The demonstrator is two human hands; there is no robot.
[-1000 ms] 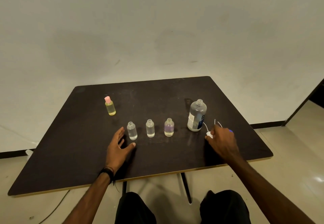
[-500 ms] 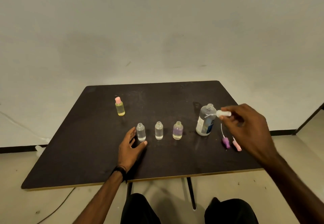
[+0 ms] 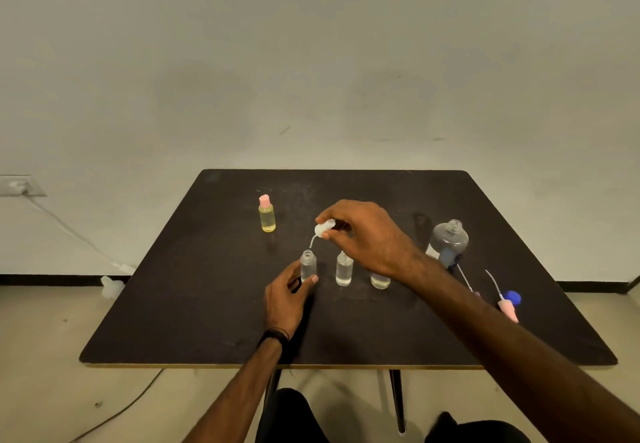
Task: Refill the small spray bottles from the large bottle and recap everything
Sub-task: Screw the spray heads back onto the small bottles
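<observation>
White spray cap (image 3: 323, 228) moved above leftmost bottle (image 3: 308, 266) | right fingers (image 3: 332, 215) pinching it | left fingers (image 3: 313, 280) steadying bottle

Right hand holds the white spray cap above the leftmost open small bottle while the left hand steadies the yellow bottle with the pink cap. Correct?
Not quite. In the head view the left hand steadies the leftmost open small bottle, not the yellow bottle, which stands untouched further back. The right hand does hold the white spray cap above it.

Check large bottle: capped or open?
Open. The large bottle stands upright with bare neck threads showing; a blue cap lies on the table.
</observation>
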